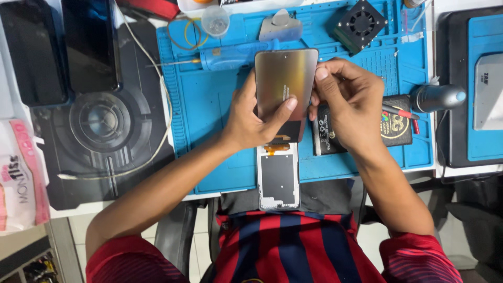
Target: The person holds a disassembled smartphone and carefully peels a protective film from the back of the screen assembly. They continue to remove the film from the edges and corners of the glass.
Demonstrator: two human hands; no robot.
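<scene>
My left hand point(251, 118) grips a thin rectangular phone panel point(285, 78) with a brown-gold sheen, thumb across its face, holding it tilted above the blue work mat point(204, 105). My right hand point(348, 102) pinches the panel's right edge with its fingertips. An orange flex strip point(277, 148) hangs from the panel's dark lower end toward a silver phone frame point(278, 178) lying at the mat's front edge. A black battery point(327, 136) lies under my right hand.
A blue-handled screwdriver point(225, 56) lies behind the panel. A small black fan point(360, 24), a clear cup point(215, 21) and a grey plastic pick point(280, 26) sit at the mat's back. Two dark phones point(57, 47) and a black pad point(102, 123) are left; a grey-handled tool point(437, 97) is right.
</scene>
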